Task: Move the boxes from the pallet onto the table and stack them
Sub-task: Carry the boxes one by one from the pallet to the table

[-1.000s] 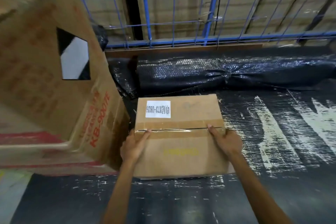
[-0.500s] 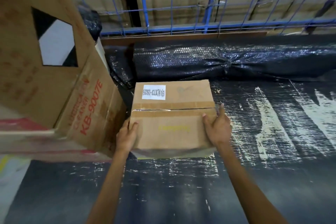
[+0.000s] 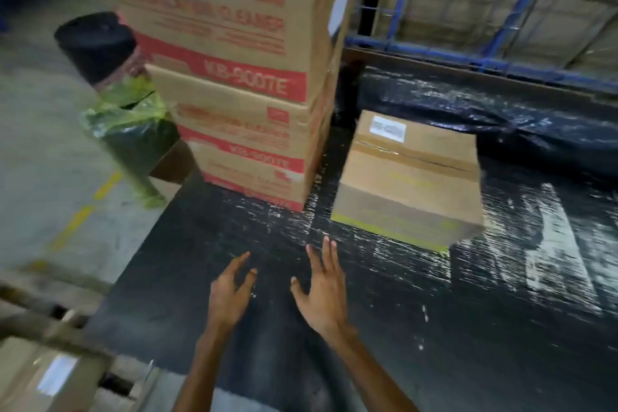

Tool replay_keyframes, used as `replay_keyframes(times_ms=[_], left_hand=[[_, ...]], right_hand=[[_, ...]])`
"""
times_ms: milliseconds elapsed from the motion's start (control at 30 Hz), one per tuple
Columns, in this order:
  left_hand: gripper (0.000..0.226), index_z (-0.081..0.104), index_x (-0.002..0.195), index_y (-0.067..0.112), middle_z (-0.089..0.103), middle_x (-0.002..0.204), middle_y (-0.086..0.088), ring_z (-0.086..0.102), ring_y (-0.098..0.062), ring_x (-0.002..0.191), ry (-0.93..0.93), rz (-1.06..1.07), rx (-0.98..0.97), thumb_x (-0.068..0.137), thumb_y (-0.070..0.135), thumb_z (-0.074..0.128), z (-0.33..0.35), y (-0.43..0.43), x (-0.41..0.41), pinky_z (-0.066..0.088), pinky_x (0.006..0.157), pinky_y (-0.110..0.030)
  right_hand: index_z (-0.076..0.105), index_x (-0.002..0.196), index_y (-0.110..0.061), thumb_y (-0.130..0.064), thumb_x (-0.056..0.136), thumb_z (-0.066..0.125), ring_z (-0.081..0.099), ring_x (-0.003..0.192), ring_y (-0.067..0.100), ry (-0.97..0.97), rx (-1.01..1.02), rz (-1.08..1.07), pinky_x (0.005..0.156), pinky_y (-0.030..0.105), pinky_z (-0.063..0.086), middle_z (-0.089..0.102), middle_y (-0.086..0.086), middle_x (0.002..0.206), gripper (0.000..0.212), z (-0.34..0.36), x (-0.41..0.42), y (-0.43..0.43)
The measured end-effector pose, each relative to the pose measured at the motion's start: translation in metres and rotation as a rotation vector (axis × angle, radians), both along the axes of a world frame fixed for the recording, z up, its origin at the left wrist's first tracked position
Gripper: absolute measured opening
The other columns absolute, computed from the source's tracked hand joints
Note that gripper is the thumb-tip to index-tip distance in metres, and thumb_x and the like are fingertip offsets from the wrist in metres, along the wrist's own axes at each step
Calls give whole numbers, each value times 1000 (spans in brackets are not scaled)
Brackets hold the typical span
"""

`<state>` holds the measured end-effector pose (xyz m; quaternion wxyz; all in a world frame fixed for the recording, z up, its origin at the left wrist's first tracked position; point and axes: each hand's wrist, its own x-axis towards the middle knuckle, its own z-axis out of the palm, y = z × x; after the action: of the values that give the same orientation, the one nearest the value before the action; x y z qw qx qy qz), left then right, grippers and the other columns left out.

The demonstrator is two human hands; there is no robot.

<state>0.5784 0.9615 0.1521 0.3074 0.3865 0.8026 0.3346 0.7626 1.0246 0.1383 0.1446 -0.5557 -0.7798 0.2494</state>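
Box (image 3: pixel 410 179) rests on table (image 3: pixel 501 318); left hand (image 3: pixel 230 293) and right hand (image 3: pixel 321 291) spread, both empty.

Both hands, left (image 3: pixel 230 291) and right (image 3: pixel 322 291), have let go of the small box (image 3: pixel 411 181) and drawn back.

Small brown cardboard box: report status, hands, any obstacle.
Left hand and right hand open, empty, above black film-covered table. Small brown cardboard box sits on table, untouched, right of stack of red-striped cartons. Nothing between hands and box.
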Motion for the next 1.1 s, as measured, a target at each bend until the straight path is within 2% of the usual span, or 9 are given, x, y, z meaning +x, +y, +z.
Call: replay_keyframes(times_ms=[167, 233, 367, 433, 500, 567, 700, 900, 1100], left_hand=[[44, 61, 138, 20, 67, 135, -2, 64, -26, 120, 2, 280, -32, 97, 34, 66, 1, -155, -107, 50, 95, -36], [43, 61, 137, 16, 70, 128, -8, 67, -29, 113, -35, 390, -88, 97, 33, 66, 0, -226, -149, 46, 86, -32], [70, 63, 131, 19, 77, 100, -14, 73, -28, 87, -88, 560, -133, 79, 63, 48, -27, -368, -225, 55, 80, -40], [53, 62, 130, 25, 75, 106, -18, 72, -36, 93, -118, 678, -171, 85, 55, 56, -41, -443, -257, 56, 83, -45], [40, 60, 135, 15, 69, 125, -20, 66, -37, 114, -123, 832, -181, 98, 27, 62, -35, -508, -276, 50, 91, -41], [40, 59, 137, 9, 66, 129, -22, 62, -37, 122, -133, 953, -143, 100, 24, 60, -31, -549, -287, 48, 93, -41], [39, 58, 139, 6, 63, 136, -20, 58, -32, 128, -220, 1110, -106, 101, 16, 61, -37, -593, -304, 44, 90, -33], [41, 57, 140, 7, 60, 139, -20, 55, -29, 132, -365, 1231, -87, 100, 16, 62, -64, -603, -346, 44, 97, -32], [45, 54, 143, 14, 56, 146, -14, 53, -29, 135, -484, 1254, -150, 100, 25, 62, -120, -582, -423, 45, 110, -45]], right_hand=[[30, 159, -22, -44, 97, 54, 4, 158, 20, -32, -131, 381, 122, 42, 27, 5, 3, 170, 70, -16, -143, -108], [32, 158, -20, -39, 95, 58, 11, 157, 22, -43, -172, 501, 123, 41, 27, 11, 4, 169, 71, -24, -202, -158], [44, 151, -9, -39, 88, 63, 37, 147, 31, -93, -246, 693, 119, 35, 29, 40, 18, 158, 72, -38, -306, -256], [47, 148, -5, -40, 88, 64, 46, 141, 32, -118, -294, 797, 115, 34, 34, 49, 19, 151, 71, -41, -352, -310], [42, 151, -7, -46, 91, 62, 43, 143, 29, -163, -350, 928, 115, 32, 36, 45, 15, 154, 74, -41, -392, -362], [39, 154, -11, -57, 87, 53, 39, 146, 26, -180, -387, 1007, 116, 34, 35, 42, 12, 158, 83, -44, -422, -397], [36, 155, -14, -39, 95, 64, 34, 149, 25, -205, -436, 1085, 119, 34, 31, 38, 11, 160, 72, -47, -462, -433], [36, 156, -13, -37, 94, 67, 39, 146, 25, -310, -476, 1118, 118, 33, 33, 42, 9, 159, 74, -66, -523, -422], [40, 153, -15, -33, 93, 66, 56, 130, 30, -412, -481, 1066, 102, 34, 47, 58, 10, 144, 68, -111, -612, -385]])
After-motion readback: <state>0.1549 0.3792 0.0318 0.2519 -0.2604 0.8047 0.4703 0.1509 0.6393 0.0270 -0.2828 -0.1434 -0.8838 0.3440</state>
